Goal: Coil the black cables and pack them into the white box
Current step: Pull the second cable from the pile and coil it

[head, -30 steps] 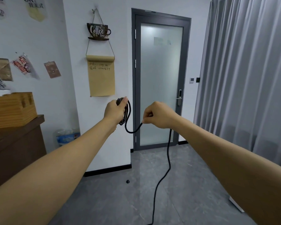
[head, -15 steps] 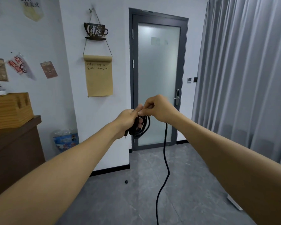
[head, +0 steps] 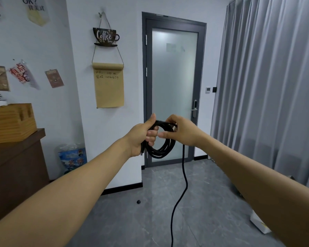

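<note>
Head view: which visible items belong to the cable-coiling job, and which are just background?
Job: black cable, left hand, right hand, white box partly hidden by the right arm.
Background: coffee sign, paper scroll, door, curtain, wooden organiser.

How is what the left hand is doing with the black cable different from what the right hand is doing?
The left hand grips the coiled loops of the black cable in a closed fist, thumb up; the right hand only pinches the coil's top with fingertips. The loops hang below the left hand, while the loose tail drops to the floor under the right hand. Both are raised at the same height.
</note>
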